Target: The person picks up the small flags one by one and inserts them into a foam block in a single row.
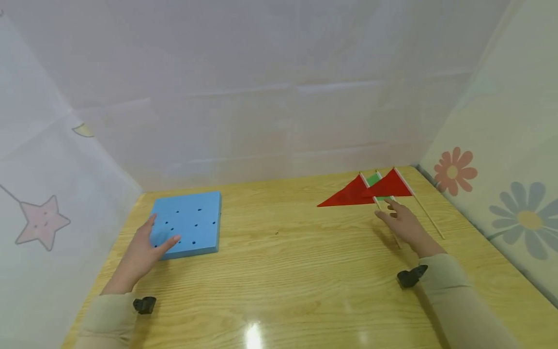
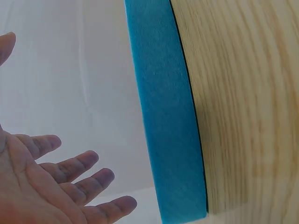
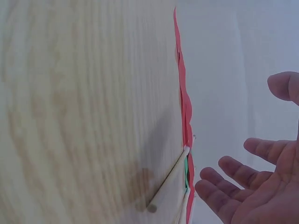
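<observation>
A square light-blue board [image 1: 187,225] dotted with small holes lies at the left of the table. Over its near left corner is my left hand [image 1: 141,249], thumb and fingers spread; the left wrist view shows the fingers [image 2: 88,182] apart beside the board's blue edge [image 2: 166,116], holding nothing. At the right lie two red triangular flags [image 1: 348,194] and a green flag [image 1: 373,179], partly covered by red cloth, on thin wooden sticks. My right hand [image 1: 403,223] hovers above the sticks, its fingers [image 3: 233,175] loosely extended and gripping nothing.
The wood-grain table [image 1: 279,271] spreads between the board and the flags. A pale sheet [image 1: 261,131] rises along the back, and printed sheets with a star [image 1: 42,222] and flowers [image 1: 455,171] stand at the sides.
</observation>
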Demonstrator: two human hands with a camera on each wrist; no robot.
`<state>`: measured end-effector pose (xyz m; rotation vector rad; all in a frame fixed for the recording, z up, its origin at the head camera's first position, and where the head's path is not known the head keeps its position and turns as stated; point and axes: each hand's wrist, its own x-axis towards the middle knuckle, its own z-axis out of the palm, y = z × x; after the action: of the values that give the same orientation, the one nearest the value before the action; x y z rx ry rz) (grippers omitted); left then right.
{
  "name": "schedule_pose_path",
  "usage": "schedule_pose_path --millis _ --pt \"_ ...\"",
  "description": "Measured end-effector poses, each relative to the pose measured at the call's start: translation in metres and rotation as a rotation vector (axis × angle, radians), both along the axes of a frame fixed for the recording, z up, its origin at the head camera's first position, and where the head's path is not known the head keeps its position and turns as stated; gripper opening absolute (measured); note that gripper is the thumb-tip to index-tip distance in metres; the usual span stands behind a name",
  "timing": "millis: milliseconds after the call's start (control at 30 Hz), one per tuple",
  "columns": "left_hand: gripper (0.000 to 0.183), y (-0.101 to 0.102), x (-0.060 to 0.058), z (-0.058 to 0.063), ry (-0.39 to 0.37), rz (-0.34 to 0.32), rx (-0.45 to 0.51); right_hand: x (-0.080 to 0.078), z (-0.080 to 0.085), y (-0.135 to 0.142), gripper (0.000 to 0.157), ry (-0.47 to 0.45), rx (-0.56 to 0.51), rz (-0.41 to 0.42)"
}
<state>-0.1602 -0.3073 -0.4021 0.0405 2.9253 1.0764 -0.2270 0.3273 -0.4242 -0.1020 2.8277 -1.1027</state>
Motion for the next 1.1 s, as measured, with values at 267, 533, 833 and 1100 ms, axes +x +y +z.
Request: schedule_pose_path --millis 267,533,833,1100 --pt "0.107 -0.017 0.001 -0.005 -0.062 0.026 0.031 0.003 -0.004 0.011 0.083 -0.064 -0.109 -0.027" --pt "0.111 -0.027 0.000 -0.009 -0.135 0.036 0.091 0.004 -0.009 0.017 0.084 -0.124 -0.261 -0.062" --pt "0.121 -0.036 0.000 -0.012 -0.193 0.023 0.089 0.006 -0.018 0.026 0.071 -0.099 -0.377 -0.067" --pt "0.128 -0.039 -0.007 -0.019 -0.226 0.015 0.090 0.007 -0.026 0.029 0.054 -0.054 -0.388 -0.131"
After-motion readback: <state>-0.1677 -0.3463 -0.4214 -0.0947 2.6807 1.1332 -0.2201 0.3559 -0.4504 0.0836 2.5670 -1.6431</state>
